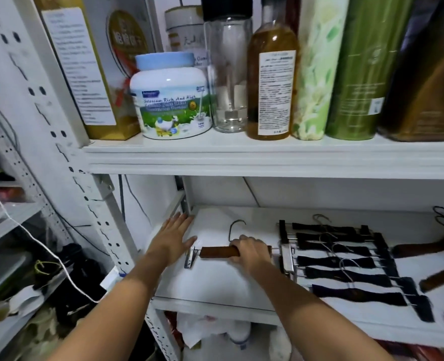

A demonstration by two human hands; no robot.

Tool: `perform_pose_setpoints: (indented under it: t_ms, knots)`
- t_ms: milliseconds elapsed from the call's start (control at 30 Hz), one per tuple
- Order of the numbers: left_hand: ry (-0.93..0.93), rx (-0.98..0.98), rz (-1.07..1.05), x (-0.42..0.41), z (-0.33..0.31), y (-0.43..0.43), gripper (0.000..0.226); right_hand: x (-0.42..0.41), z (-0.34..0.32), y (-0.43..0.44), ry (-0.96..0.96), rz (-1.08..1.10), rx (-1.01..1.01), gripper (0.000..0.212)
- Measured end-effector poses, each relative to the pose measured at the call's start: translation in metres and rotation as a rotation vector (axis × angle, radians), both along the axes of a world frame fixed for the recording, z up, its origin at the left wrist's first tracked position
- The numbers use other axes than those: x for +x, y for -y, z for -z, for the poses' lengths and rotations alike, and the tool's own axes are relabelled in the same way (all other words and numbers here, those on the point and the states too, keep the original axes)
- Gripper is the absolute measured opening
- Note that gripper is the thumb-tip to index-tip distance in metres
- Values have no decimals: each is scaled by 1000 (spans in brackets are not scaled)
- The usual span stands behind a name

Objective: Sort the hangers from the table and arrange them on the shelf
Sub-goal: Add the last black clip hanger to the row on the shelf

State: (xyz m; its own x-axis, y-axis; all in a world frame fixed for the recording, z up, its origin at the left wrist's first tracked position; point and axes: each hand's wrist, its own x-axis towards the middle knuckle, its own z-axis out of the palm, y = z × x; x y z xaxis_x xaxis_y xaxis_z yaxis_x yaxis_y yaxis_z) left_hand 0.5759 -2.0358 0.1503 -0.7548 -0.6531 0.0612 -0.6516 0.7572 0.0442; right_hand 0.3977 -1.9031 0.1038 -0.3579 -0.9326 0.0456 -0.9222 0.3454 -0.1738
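My right hand [251, 252] grips a brown wooden clip hanger [217, 251] lying on the white middle shelf [215, 290]. Its metal hook [235, 228] points toward the back and a metal clip [190, 259] shows at its left end. My left hand [172, 237] lies flat with straight fingers on the shelf, just left of that clip. To the right, several black velvet clip hangers [346, 264] lie stacked in a row. Brown wooden hangers [434, 259] lie at the far right, partly cut off by the frame edge.
The upper shelf [267, 155] carries a white jar [170, 96], a clear bottle [228, 71], an amber bottle [271, 82] and green tubes [367, 69]. A perforated white post [67, 152] stands at left. Clutter and a white cord [46, 250] lie lower left.
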Motion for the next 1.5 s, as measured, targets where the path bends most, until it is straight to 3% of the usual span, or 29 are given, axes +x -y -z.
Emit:
perform_pose_setpoints:
  t_ms: [433, 700, 1200, 1400, 1500]
  knots:
    - [10, 90, 67, -16, 28, 14, 64, 10, 46, 47, 10, 107, 19, 45]
    - [5, 90, 69, -12, 33, 28, 64, 12, 58, 62, -63, 139, 83, 35]
    - [14, 123, 69, 4, 39, 14, 62, 21, 59, 71, 35, 191, 65, 29]
    - [46, 105, 53, 10, 40, 18, 63, 19, 55, 66, 102, 189, 61, 47]
    - [57, 101, 64, 0, 31, 11, 63, 15, 43, 54, 73, 200, 13, 46]
